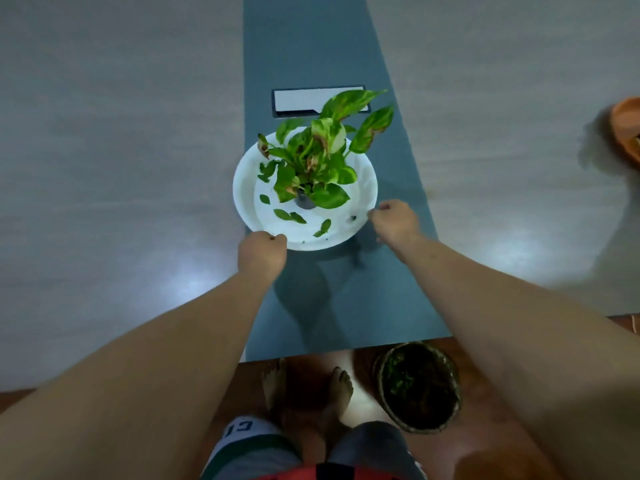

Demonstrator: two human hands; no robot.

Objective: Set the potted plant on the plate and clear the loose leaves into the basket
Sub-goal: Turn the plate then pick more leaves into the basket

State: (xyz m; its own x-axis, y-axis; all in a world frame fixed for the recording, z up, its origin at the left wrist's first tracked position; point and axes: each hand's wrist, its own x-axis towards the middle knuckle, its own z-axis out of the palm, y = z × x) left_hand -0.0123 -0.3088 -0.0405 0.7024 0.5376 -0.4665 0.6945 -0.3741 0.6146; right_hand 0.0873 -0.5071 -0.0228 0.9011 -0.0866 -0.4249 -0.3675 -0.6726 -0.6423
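Note:
A potted plant (313, 161) with green and pinkish leaves stands in a small grey pot on the white plate (363, 188). Several loose green leaves (290, 216) lie on the plate's near half. My left hand (261, 252) is closed on the plate's near-left rim. My right hand (393, 220) pinches the plate's right rim. On the floor by my feet sits a dark woven basket (419, 386), with some green bits inside.
The plate rests on a dark grey strip (311, 46) down the middle of a pale table. A white-lidded recess (301, 100) lies behind the plant. An orange bowl (627, 126) sits at the far right edge. My bare feet stand on a brown floor.

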